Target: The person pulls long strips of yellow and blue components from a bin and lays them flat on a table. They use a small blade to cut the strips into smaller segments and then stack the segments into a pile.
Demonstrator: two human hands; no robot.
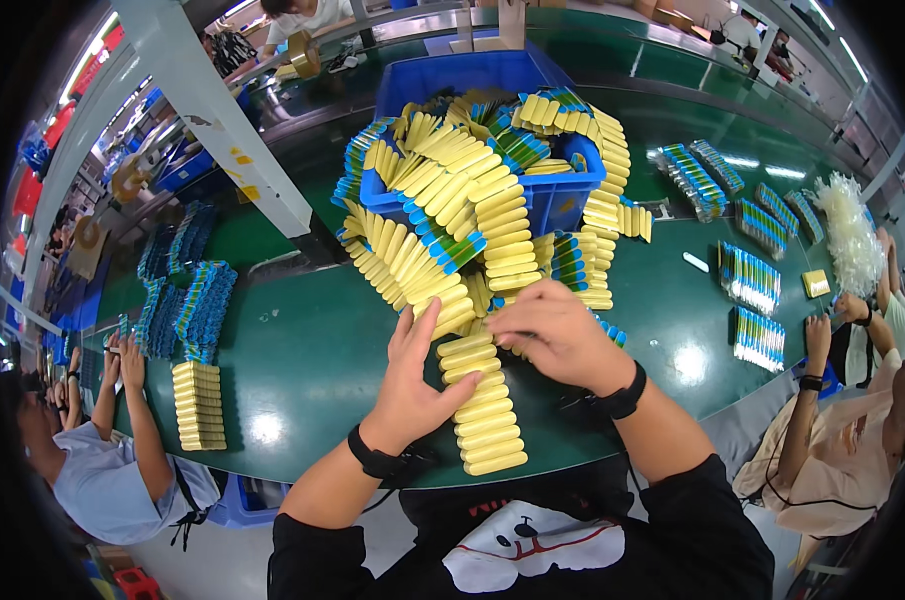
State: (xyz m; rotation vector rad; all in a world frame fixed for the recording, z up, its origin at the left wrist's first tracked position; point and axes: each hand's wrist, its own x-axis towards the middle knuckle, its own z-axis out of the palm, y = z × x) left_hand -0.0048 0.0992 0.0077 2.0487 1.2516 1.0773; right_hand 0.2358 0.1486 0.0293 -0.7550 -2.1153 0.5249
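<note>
A strip of yellow, round-ended oblong pieces (488, 425) lies on the green table in front of me, side by side like rungs. My left hand (410, 385) rests along its left side, fingers stretched out and thumb touching the pieces. At the strip's far end, the fingertips of my right hand (562, 340) are pinched on it; the exact grip is partly hidden. Just beyond both hands, a heap of similar strips (452, 180) spills over the front of a blue bin (562, 205). Some of these strips show blue and green faces.
Bundled yellow pieces (200, 405) and blue bundles (204, 310) lie at left. Blue-and-clear packs (748, 278) and a pile of clear plastic (848, 235) are at right. Beyond the left bundles rises a metal post (222, 130). Co-workers sit on both sides.
</note>
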